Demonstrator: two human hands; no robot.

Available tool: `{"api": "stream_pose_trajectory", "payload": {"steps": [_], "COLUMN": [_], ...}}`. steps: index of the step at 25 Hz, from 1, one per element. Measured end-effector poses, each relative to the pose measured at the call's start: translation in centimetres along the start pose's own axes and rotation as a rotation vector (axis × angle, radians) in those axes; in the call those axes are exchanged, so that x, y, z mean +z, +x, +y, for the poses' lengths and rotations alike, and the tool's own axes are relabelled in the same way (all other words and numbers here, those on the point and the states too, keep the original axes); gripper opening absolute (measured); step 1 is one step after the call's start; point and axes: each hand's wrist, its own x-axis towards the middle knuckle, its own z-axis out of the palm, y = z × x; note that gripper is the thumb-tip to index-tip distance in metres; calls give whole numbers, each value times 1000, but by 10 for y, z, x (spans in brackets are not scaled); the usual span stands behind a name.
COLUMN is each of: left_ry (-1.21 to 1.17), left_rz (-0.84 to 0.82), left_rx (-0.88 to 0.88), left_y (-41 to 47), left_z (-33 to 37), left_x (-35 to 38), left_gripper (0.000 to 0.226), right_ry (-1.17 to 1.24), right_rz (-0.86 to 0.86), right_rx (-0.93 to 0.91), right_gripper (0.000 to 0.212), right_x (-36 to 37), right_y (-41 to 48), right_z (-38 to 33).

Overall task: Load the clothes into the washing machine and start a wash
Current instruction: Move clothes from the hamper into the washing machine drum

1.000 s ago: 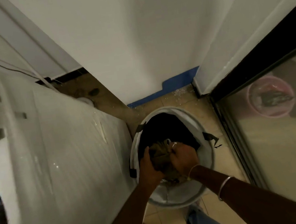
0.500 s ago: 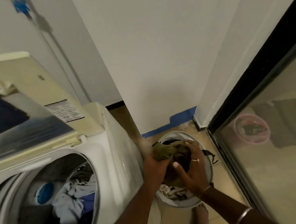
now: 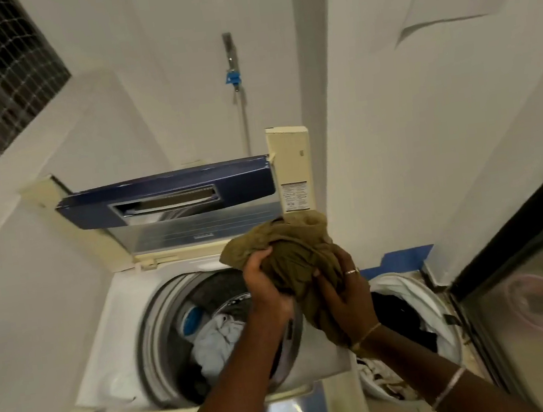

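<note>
You have a bunched olive-brown cloth garment [image 3: 291,258] gripped in both hands, held up over the right rim of the white top-loading washing machine [image 3: 119,315]. Your left hand [image 3: 267,286] is closed around the bundle's left side from below, fingers curled into the folds. Your right hand [image 3: 347,296], the one with the ring, is wrapped around the lower right part, where a tail of fabric hangs down past your wrist. Neither hand is open at all; both are clenched on the cloth.

The round steel drum opening [image 3: 217,330] lies down and to the left of the bundle, with white and dark clothes [image 3: 215,341] already at the bottom. The machine's blue-trimmed lid [image 3: 169,198] stands folded up at the far side, clear of the path. Your left hand is the nearer one to the opening; it already sits above the drum's right edge, while the right hand hangs outside the rim, above the gap between the machine and the white round laundry basket [image 3: 423,296] on the floor to the right.

The bundle runs roughly far-to-near, its loose tail nearest you. I judge the move needs a short carry leftward and down, and that tail could catch on the rim unless you bring it over first.
</note>
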Motion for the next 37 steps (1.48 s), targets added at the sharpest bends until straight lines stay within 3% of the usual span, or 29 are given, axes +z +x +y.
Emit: {"api": "stream_pose_trajectory", "payload": {"steps": [4,7,11,13,15,19,23,29,37], "left_ry": [-132,132,464,552,653,991,1106,1227,1313], "left_rz": [123,299,523,571,596,320,24,-136,-56], "left_rx": [134,126,-91,-23,164,501,619,383,-101], "left_y": [13,26,35,42,44,31,44,99,199], "left_z": [55,69,60,44,19,-36,-112,-234,-383], "left_x": [-71,-118,-167,-168,-147,-45,35,74,8], "left_gripper": [44,44,43,35,21,10,7,8,19], "right_ry": [117,63,-204,-124,-36,131,119,5,-351], "right_rz": [-108,-219,-411,-370,-271,11,268,313,-54], "right_rx": [15,146,470,533,415,245,231,376,629], "right_gripper": [36,31,52,50,36,20,17,9,20], "right_x": [90,140,157,146,127,61,-26,-122,-158], "right_y": [5,6,14,17,22,40,54,74,63], "right_z": [-35,-20,24,30,26,18,49,157,376]}}
